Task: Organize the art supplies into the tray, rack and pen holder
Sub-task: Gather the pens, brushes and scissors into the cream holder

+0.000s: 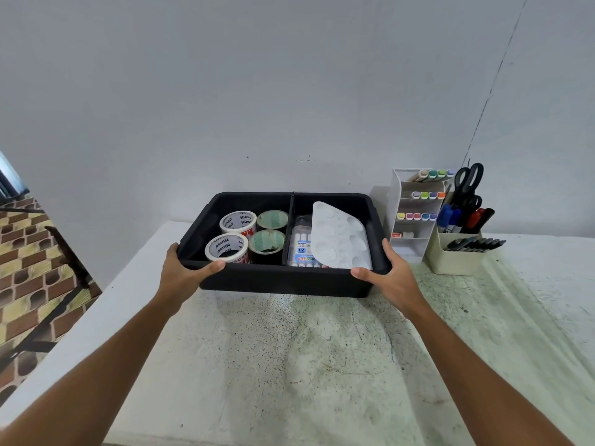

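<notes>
tray (283,281) | left hand (180,272) fingers grip left end | right hand (391,276) fingers grip right end

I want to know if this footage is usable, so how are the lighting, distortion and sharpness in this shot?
Head view: soft, even light, only faint shadow under the black plastic divided tray; wide-angle bending curves the speckled white table edge and stretches both forearms; the white plastic paint palette is washed out, its wells barely showing; the left hand and right hand look reasonably sharp.

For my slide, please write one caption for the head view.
Both hands grip the black tray of tapes and paints.
</notes>
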`<state>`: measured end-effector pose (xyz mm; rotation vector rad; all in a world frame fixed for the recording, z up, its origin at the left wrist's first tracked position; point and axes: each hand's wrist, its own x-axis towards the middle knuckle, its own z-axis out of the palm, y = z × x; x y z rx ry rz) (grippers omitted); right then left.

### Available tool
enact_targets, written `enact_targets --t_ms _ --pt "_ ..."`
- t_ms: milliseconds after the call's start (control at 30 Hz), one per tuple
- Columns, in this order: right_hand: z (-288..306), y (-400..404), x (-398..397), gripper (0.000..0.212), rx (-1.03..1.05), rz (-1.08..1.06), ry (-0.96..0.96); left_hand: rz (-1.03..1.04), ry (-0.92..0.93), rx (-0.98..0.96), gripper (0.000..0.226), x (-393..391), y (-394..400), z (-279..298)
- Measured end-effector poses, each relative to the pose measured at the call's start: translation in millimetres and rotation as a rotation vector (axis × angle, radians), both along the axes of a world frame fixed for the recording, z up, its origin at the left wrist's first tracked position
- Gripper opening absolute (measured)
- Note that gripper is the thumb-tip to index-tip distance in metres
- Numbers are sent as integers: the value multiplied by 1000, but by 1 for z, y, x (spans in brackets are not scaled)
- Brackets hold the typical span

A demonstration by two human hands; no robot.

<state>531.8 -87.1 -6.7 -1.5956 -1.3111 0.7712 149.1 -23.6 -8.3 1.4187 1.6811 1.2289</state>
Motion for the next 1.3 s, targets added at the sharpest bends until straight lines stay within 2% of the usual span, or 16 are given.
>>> enact_targets --t_ms 233,300,400,467,533,700,767,833,900,1000,1100,1200,1300 --pt "-3 0 -1 111 -3 -15 5 3 31 28 85 1 0 -4" --pt "-3 0 -2 112 -7 -18 13 11 66 7 93 0 -1 -3" --pt "-3 0 -2 115 -10 -11 12 56 228 -33 113 -1 0 1" --pt "-2 0 -1 115 -28 0 0 61 377 4 118 0 -1 9" --pt "3 0 0 116 -67 24 -64 5 501 74 120 1 -2 22" --pt "33 -3 20 115 -247 174 -383 -222 670 193 102 32 8 50" --pt "52 -5 32 113 -244 181 -535 -306 632 258 91 65 9 61" --pt "74 -5 47 107 -137 152 -601 -384 566 293 81 106 10 71" --pt "93 -2 64 93 34 135 -527 -446 545 320 72 151 10 85" --pt "116 10 97 57 279 103 -370 -523 518 379 63 214 12 103" --pt "133 28 129 34 397 85 -329 -543 477 432 52 266 17 117" --pt "143 45 156 31 425 85 -367 -538 414 424 48 305 26 127" --pt "145 62 182 40 389 127 -411 -536 398 410 49 333 38 133"
